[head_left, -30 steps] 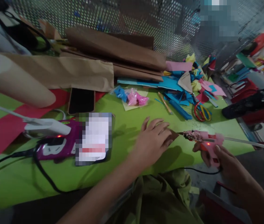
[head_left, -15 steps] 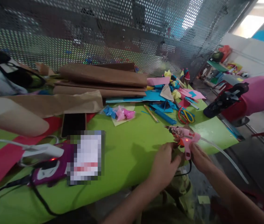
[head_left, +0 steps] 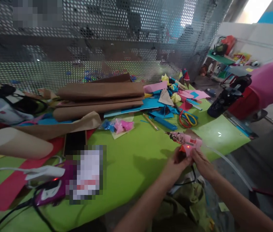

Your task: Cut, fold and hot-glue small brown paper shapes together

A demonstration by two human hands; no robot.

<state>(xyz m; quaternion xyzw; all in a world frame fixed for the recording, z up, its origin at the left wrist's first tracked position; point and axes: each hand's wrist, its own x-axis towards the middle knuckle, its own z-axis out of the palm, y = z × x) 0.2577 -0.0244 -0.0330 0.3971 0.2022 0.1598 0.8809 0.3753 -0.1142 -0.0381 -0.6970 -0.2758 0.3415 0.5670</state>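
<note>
A pink glue gun (head_left: 191, 142) with a speckled, dark-tipped nozzle is held above the table's front edge, nozzle to the left, its small light glowing red. A long translucent glue stick (head_left: 230, 166) sticks out of its back. My right hand (head_left: 204, 164) is closed on the handle from the right. From the left, my left hand (head_left: 177, 165) closes at the handle below the orange trigger, thumb against it; its fingertips are partly hidden. Behind the gun a bit of brown material (head_left: 191, 132) shows; what holds it is hidden.
On the green table (head_left: 126, 164) lie scissors (head_left: 184, 120), a pencil (head_left: 152, 122), bagged pink and blue pieces (head_left: 119, 125), brown paper rolls (head_left: 102, 91) and a purple power strip (head_left: 51, 193) with cables. A dark bottle (head_left: 217, 103) stands right, near a person in pink (head_left: 269, 80).
My left thumb has come in against the glue gun's handle, and my right hand now covers more of it. The camera view has shifted slightly; the table things stay put.
</note>
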